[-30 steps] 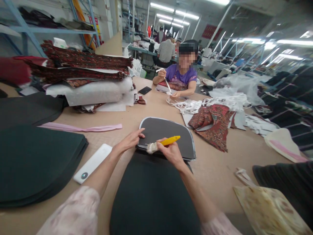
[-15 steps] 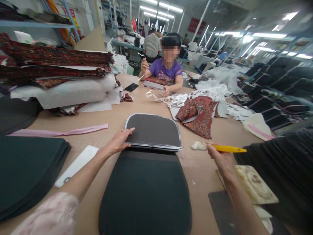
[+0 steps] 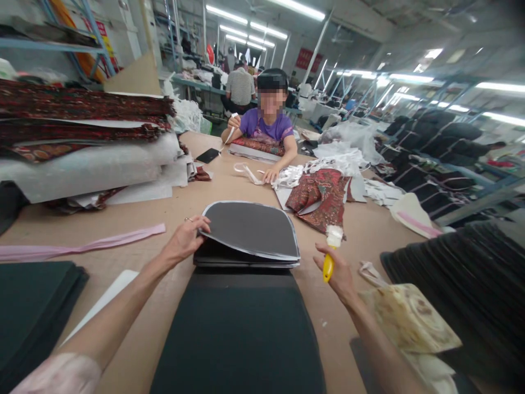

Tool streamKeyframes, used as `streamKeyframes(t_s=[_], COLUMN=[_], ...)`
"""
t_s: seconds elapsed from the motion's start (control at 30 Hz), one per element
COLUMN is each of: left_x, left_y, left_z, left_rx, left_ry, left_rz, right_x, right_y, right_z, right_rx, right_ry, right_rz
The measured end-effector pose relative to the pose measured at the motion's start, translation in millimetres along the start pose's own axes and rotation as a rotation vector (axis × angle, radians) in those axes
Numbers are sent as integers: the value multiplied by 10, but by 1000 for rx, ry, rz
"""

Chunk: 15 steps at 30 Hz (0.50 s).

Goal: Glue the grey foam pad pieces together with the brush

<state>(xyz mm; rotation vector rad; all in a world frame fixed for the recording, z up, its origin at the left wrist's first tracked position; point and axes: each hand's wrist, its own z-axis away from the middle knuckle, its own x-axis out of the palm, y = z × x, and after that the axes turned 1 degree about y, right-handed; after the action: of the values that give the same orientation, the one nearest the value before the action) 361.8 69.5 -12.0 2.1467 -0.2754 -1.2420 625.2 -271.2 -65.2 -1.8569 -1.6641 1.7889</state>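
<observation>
Now the left hand lifts the near-left edge of the top grey sheet on a small pile in the table's middle. It looks thin, light and bendy; grip its edge. The right hand grips a yellow brush.

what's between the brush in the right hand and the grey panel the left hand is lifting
Nothing visible. The right hand holds the yellow-handled brush upright beside the grey panel; only bare table separates them. The left hand grips the panel's far-left edge.
</observation>
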Motion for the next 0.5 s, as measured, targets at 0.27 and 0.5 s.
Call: streamKeyframes(t_s=[0.27, 0.5], left_x=[-679, -1098], left_y=[880, 1506], left_z=[-576, -298], left_rx=[121, 73], left_ry=[274, 222], left_rz=[411, 556], right_x=[33, -126], right_y=[-389, -820], right_z=[-322, -319], right_rx=[-18, 27], right_ry=[57, 2], right_rz=[-233, -707])
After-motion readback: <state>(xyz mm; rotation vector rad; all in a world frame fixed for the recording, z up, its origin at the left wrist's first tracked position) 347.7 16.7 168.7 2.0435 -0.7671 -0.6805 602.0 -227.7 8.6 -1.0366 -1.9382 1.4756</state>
